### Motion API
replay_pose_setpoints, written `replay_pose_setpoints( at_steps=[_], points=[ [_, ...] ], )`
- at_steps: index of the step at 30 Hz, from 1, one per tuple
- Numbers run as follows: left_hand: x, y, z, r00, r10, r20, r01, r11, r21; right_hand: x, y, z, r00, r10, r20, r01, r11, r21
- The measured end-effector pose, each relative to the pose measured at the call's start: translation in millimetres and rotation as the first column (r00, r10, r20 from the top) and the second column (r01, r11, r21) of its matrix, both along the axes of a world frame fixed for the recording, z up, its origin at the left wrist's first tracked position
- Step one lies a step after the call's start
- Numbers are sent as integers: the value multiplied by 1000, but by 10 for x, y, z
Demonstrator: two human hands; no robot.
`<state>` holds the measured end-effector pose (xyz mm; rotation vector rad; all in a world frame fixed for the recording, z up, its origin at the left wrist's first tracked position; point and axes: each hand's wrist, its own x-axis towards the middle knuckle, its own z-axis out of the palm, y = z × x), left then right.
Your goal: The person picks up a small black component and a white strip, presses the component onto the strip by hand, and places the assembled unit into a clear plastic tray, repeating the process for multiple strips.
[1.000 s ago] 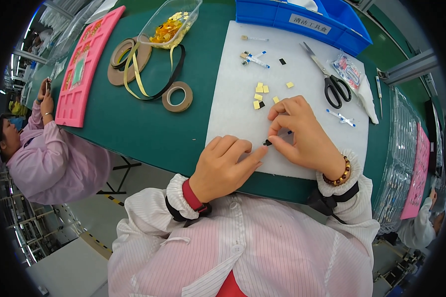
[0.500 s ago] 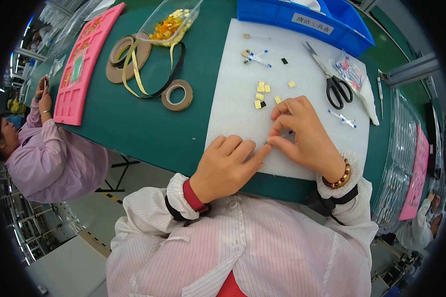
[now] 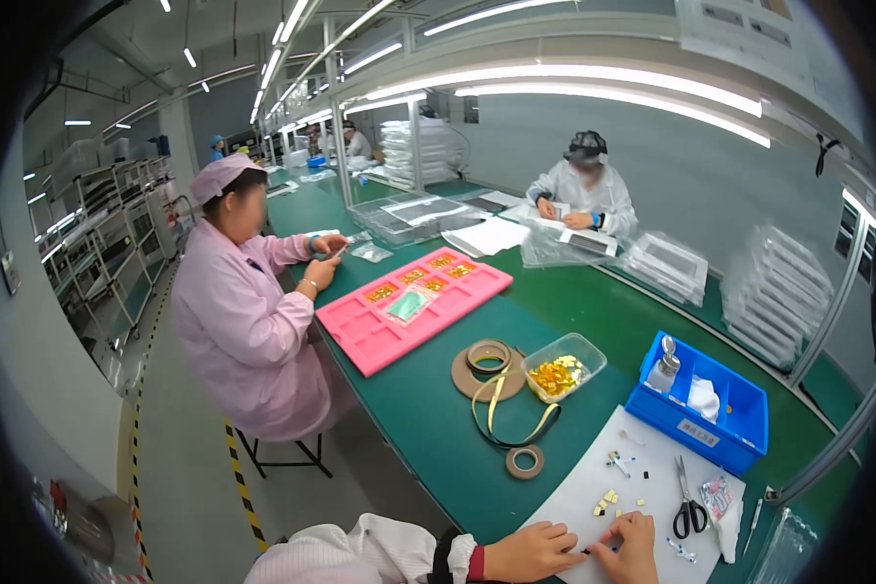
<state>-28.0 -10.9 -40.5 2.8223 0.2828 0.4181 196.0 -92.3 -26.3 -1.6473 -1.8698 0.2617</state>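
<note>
At the lower edge, my left hand [image 3: 535,553] and my right hand [image 3: 629,548] meet over the white mat [image 3: 560,496]. Both are closed in a pinch, fingertips nearly touching. A small dark piece [image 3: 586,552] shows between them; its exact kind is too small to make out. Small pale yellow pieces [image 3: 605,499] lie in a loose group just beyond my fingers. Black-handled scissors [image 3: 689,511] rest to the right of my right hand, blades pointing away. Near them are small blue-and-white strips [image 3: 680,551].
A blue divided bin [image 3: 701,419] stands behind the mat. Left of it are a clear tub of gold pieces [image 3: 560,370], tape rolls [image 3: 526,462] and a pink tray [image 3: 409,307]. A co-worker in pink [image 3: 243,321] sits left; another in white [image 3: 584,195] works across the table.
The view has swung upward and to the left, so my hands now sit at the lower edge and the room shows. My hands stay close together over the mat.
</note>
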Motion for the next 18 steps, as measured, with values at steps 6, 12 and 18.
replay_pose_setpoints(
  at_steps=[6, 12, 18],
  points=[
    [132, 121, -281, 889, -17, 457, 43, 998, -47, 74, 39, -13, 997, 37, -61, -36, 999, 2],
    [228, 53, -309, 890, 158, 428, -79, 977, -197, 142, 56, -153, 992, -49, -118, 50, 999, 2],
    [303, -28, -413, 899, 152, 411, -133, 988, -76, 185, 39, -226, 989, -62, -138, 66, 998, 24]
  ],
)
